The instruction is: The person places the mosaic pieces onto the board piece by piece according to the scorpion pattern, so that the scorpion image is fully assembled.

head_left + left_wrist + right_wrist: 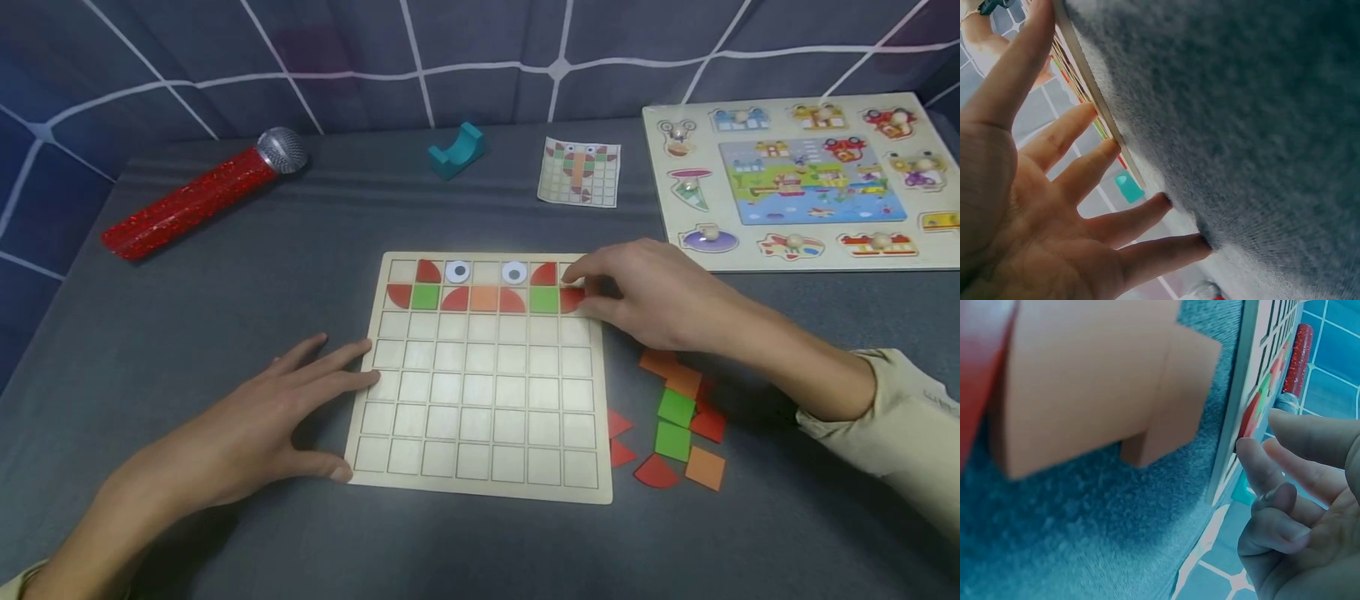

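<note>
A wooden grid board (477,390) lies flat, its top two rows partly filled with red quarter-circles, green and orange squares and two eye tiles. My left hand (258,429) is spread at the board's left side, thumb and fingertips right at the edge; the left wrist view shows its fingers (1088,172) stretched out. At the right end of the second row, my right hand (660,292) pinches a red quarter-circle tile (571,300) between thumb and index finger. Seen from the right wrist, the fingertips are at this red tile (1249,416), with the other fingers curled.
Loose orange squares (705,468), green squares (672,442) and red quarter-circles (656,472) lie right of the board. A pattern card (579,172), a teal curved block (458,152), a red microphone (198,200) and a knobbed picture puzzle (810,250) are farther back.
</note>
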Available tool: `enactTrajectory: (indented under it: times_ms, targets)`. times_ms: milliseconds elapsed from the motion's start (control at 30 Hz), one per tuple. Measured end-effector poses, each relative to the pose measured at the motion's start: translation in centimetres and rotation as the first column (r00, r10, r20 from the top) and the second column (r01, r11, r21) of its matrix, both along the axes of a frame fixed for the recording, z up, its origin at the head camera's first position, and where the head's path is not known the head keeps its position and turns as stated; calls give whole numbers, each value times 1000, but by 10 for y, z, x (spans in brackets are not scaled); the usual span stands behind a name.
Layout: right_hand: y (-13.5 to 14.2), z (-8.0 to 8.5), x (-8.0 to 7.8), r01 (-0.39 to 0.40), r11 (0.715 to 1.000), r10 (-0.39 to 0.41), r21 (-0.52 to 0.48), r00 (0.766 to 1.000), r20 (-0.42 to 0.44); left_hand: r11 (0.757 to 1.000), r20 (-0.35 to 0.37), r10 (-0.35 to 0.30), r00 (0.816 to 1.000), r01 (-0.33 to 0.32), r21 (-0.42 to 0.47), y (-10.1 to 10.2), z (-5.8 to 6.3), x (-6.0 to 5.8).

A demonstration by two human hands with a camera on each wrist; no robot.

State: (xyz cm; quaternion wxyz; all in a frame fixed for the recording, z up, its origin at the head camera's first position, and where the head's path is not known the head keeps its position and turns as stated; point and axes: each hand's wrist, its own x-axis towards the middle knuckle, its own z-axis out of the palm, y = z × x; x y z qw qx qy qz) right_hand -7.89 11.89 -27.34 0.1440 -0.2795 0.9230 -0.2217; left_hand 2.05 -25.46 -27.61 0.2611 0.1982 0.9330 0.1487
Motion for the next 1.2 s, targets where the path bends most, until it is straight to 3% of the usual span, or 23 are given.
enactTrajectory:
  times_ms: [567,900,1033,1200]
  targets:
    - [46,-1,33,-50,995,48,81,998,28,1000,-41,-15,999,15,20,1,-3,4]
    - [80,-13,60,-202,974,185,99,970,160,999,-102,-42,994,44,12,0,-1,4]
    - [84,-18,67,-239,964,225,114,966,125,999,-98,-40,994,40,0,0,-2,3]
    - [81,-20,71,-225,964,217,143,974,69,1000,-87,-30,996,30,-2,0,-2,3]
